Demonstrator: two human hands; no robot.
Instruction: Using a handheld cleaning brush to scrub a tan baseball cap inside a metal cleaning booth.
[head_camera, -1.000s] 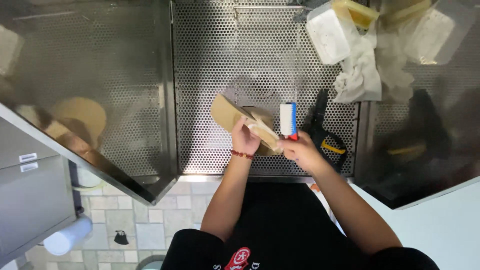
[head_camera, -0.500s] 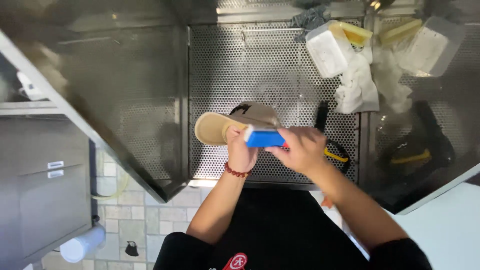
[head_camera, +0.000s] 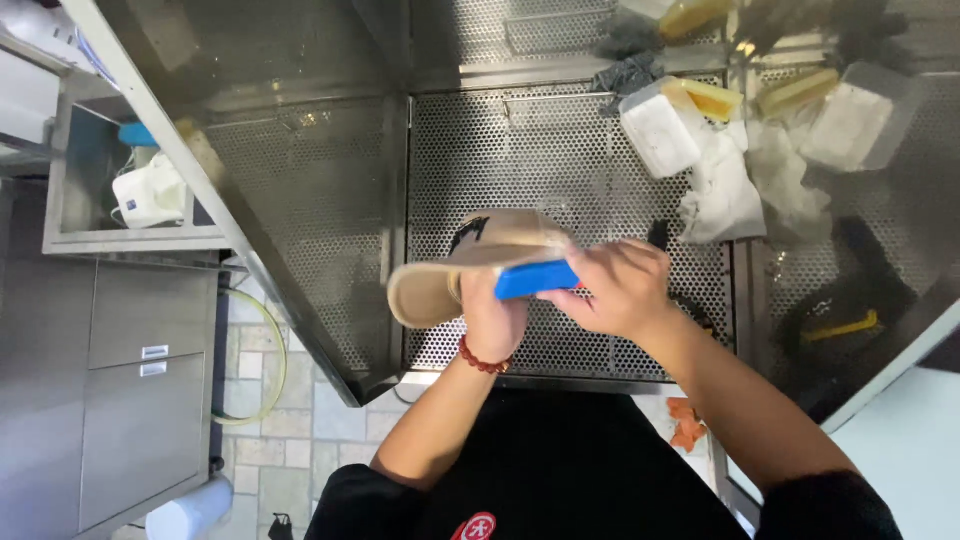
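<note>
My left hand (head_camera: 495, 315) grips a tan shoe (head_camera: 470, 262) on its side over the perforated metal work surface (head_camera: 560, 160); the sole points left. A red bead bracelet sits on that wrist. My right hand (head_camera: 615, 290) holds a blue block-shaped brush (head_camera: 535, 279) pressed against the shoe's side, just right of my left hand's fingers. Both forearms reach in from the bottom of the view.
A white container (head_camera: 660, 130) with a yellow sponge (head_camera: 712, 98) and crumpled white cloth (head_camera: 722, 195) lie at the back right. A dark brush with a yellow part (head_camera: 840, 325) shows at the right. The booth's metal side wall (head_camera: 280, 200) slants at left, with grey cabinets (head_camera: 130, 390) beyond.
The shoe has been turned so its sole faces left, and the blue brush went from upright beside it to lying flat against its side. The view shifted left.
</note>
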